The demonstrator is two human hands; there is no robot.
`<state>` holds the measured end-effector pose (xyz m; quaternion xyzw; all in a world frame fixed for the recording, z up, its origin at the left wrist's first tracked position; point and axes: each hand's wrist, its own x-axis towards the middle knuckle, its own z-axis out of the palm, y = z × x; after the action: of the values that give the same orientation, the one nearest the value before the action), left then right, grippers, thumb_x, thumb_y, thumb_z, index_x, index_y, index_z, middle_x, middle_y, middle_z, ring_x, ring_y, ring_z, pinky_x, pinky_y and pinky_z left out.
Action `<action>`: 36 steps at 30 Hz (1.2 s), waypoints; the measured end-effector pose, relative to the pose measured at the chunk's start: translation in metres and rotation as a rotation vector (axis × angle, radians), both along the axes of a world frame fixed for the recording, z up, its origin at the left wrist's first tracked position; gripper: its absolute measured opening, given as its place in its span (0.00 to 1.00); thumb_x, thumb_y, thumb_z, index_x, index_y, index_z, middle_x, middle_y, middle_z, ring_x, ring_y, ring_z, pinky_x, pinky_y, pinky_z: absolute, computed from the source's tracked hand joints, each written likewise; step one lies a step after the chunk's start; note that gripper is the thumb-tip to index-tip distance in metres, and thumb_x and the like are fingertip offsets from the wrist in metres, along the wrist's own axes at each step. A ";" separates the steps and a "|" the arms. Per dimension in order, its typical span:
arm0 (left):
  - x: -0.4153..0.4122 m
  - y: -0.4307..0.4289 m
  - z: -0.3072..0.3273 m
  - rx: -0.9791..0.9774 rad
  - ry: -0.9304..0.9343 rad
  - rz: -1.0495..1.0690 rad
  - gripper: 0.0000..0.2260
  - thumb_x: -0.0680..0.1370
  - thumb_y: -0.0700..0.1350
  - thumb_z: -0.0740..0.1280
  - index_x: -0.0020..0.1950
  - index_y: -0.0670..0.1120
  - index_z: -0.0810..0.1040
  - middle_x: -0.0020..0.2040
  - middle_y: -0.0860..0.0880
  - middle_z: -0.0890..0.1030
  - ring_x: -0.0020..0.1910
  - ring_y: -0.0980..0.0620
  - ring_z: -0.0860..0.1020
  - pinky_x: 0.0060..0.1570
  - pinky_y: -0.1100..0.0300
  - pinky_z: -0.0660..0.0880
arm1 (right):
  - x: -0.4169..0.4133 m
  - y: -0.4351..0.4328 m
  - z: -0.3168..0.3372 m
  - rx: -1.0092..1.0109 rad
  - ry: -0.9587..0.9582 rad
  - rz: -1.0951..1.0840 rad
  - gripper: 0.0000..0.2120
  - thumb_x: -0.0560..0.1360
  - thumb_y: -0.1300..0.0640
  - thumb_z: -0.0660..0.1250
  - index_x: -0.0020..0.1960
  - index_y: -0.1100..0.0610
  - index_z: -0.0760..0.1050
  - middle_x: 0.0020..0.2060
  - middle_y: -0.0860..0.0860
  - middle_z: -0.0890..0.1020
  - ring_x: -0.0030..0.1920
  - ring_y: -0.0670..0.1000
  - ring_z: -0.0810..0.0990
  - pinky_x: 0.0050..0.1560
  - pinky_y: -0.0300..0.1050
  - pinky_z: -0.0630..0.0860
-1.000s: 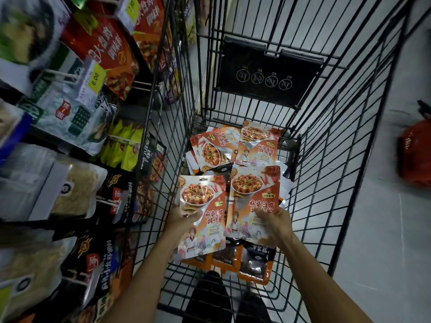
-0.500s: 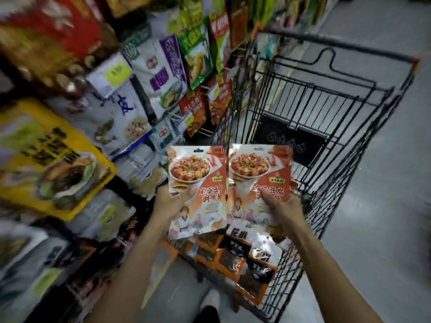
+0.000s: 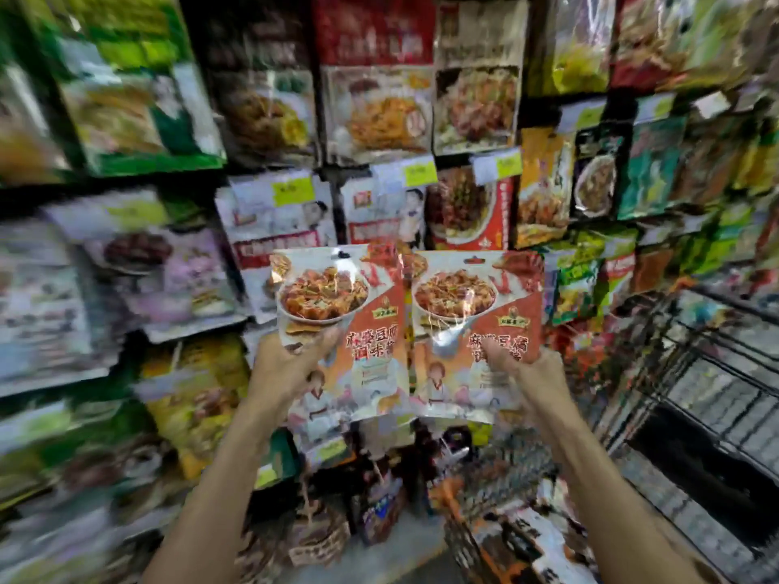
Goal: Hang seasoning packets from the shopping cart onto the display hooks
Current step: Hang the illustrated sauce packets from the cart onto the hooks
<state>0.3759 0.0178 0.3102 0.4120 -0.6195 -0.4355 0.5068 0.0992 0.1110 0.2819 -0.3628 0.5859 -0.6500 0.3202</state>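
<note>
Both grips are loaded, one packet each. Your left grip (image 3: pixel 291 366) is clamped on the left seasoning packet (image 3: pixel 366 314), with the thumb across the front just under the printed bowl and the other fingers hidden behind it. Your right grip (image 3: pixel 537 375) is grasping the right seasoning packet (image 3: pixel 472 314) low on its right side, thumb lying over the red lettering.

You've got the two packets upright and side by side in the middle of the frame. Their inner edges meet, but I honestly can't tell if they only touch or overlap a bit. Each one has a hang hole up top, and both tops look free, with nothing through them that I can see.

Behind them is the display wall (image 3: pixel 379 111), which fills the top and left of the frame with hanging packets. It's pretty smeared, so forget reading labels. A few yellow price tags (image 3: pixel 293 189) sit just above your packets.

At the right edge and lower right you get the black wire shopping cart (image 3: pixel 695 373). There are more packets (image 3: pixel 543 541) lying in it at the bottom right, too blurry to make out.
</note>
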 end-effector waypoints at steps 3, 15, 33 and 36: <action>0.070 0.007 0.032 -0.088 0.024 0.134 0.11 0.68 0.54 0.74 0.31 0.50 0.79 0.23 0.52 0.74 0.20 0.52 0.69 0.22 0.60 0.68 | 0.059 -0.029 0.033 -0.079 0.060 0.117 0.10 0.67 0.48 0.76 0.40 0.54 0.82 0.36 0.47 0.86 0.36 0.44 0.84 0.34 0.37 0.79; 0.360 0.056 0.097 -0.296 0.092 0.521 0.20 0.67 0.50 0.74 0.22 0.49 0.68 0.19 0.52 0.63 0.17 0.52 0.62 0.20 0.60 0.66 | 0.365 -0.097 0.083 -0.251 0.019 0.554 0.09 0.69 0.49 0.74 0.44 0.54 0.81 0.36 0.43 0.85 0.36 0.40 0.83 0.30 0.28 0.73; 0.623 0.056 0.085 -0.280 -0.006 0.699 0.21 0.68 0.53 0.73 0.38 0.35 0.71 0.27 0.44 0.63 0.25 0.52 0.62 0.24 0.57 0.62 | 0.624 -0.128 0.053 -0.050 -0.015 0.697 0.11 0.71 0.53 0.74 0.46 0.60 0.81 0.40 0.53 0.86 0.39 0.48 0.85 0.35 0.36 0.78; 0.627 0.053 0.083 -0.258 0.029 0.723 0.12 0.65 0.54 0.74 0.34 0.47 0.78 0.26 0.46 0.66 0.23 0.53 0.63 0.23 0.59 0.65 | 0.636 -0.139 0.058 -0.026 -0.057 0.660 0.06 0.71 0.55 0.74 0.43 0.55 0.79 0.35 0.45 0.84 0.32 0.39 0.82 0.28 0.29 0.73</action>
<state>1.0031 0.0705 0.3935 0.5307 -0.4766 -0.1528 0.6840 0.7355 -0.0285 0.3398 -0.5189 0.4191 -0.5285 0.5251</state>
